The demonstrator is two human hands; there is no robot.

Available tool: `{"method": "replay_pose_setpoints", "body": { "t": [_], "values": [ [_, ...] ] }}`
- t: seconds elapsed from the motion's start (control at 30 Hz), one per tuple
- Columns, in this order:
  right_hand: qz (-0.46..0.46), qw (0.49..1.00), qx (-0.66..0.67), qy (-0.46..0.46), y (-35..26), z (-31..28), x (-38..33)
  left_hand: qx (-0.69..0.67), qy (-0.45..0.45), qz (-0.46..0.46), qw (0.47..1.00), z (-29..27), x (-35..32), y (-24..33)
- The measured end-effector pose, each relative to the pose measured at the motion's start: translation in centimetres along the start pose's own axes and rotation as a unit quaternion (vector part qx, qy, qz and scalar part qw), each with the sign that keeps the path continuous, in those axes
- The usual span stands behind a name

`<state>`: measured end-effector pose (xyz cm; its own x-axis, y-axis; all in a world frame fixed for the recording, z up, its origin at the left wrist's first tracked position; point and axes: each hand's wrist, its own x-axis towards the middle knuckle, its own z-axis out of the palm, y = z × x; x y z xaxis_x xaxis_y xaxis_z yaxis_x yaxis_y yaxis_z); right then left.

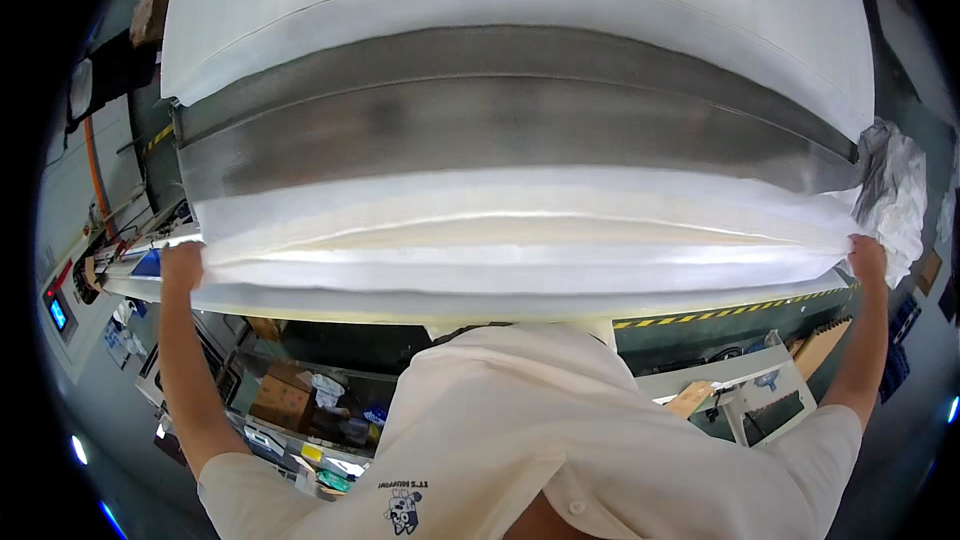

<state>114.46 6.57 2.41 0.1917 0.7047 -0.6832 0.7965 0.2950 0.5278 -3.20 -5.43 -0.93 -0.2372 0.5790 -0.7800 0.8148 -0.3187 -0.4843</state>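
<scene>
1. Counter (300, 305): extends across my front; its pale near edge bows toward my torso.
2. White fabric (520, 265): lies along the counter's near side, folds running lengthwise, stretched between my two hands.
3. Grey band (520, 125): curves directly beyond the white fabric.
4. Crumpled pale sheet (893, 205): hangs near my right hand.
5. Left hand (183, 265): closed on the fabric's left end.
6. Right hand (868, 259): closed on its right end.
</scene>
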Motion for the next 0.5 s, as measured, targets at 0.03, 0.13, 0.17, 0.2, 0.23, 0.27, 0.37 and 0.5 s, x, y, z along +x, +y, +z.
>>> {"method": "replay_pose_setpoints", "body": {
  "t": [0.03, 0.13, 0.17, 0.2, 0.23, 0.27, 0.37, 0.5],
  "values": [
    [-0.030, 0.999, -0.011, 0.011, -0.7, 1.1, -0.9, 0.018, -0.026, 0.025, 0.999, 0.2, -0.3, 1.4],
    [-0.038, 0.998, -0.037, -0.027, -3.3, 2.5, -2.3, 0.058, -0.128, 0.033, 0.989, -0.6, -1.3, 5.9],
    [-0.059, 0.995, -0.046, -0.066, -4.1, 2.1, -2.7, 0.059, -0.171, 0.025, 0.983, -1.0, -1.2, 7.0],
    [-0.050, 0.993, -0.048, -0.095, -4.0, 2.7, -2.9, 0.059, -0.211, 0.017, 0.976, -0.9, -1.0, 7.7],
    [-0.042, 0.991, -0.048, -0.121, -4.2, 3.7, -2.7, 0.052, -0.165, 0.028, 0.985, 0.1, -0.8, 7.7],
    [-0.034, 0.987, -0.049, -0.147, -4.3, 4.6, -2.7, 0.063, -0.172, 0.043, 0.982, 0.9, -0.4, 7.9],
    [-0.071, 0.986, -0.108, -0.107, -5.5, 6.1, -2.1, 0.069, -0.195, 0.058, 0.977, 2.2, 1.0, 8.6],
    [-0.036, 0.983, -0.110, -0.140, -6.1, 7.3, -1.8, 0.043, -0.188, -0.098, 0.976, 3.2, 2.1, 8.9]
  ]
}}
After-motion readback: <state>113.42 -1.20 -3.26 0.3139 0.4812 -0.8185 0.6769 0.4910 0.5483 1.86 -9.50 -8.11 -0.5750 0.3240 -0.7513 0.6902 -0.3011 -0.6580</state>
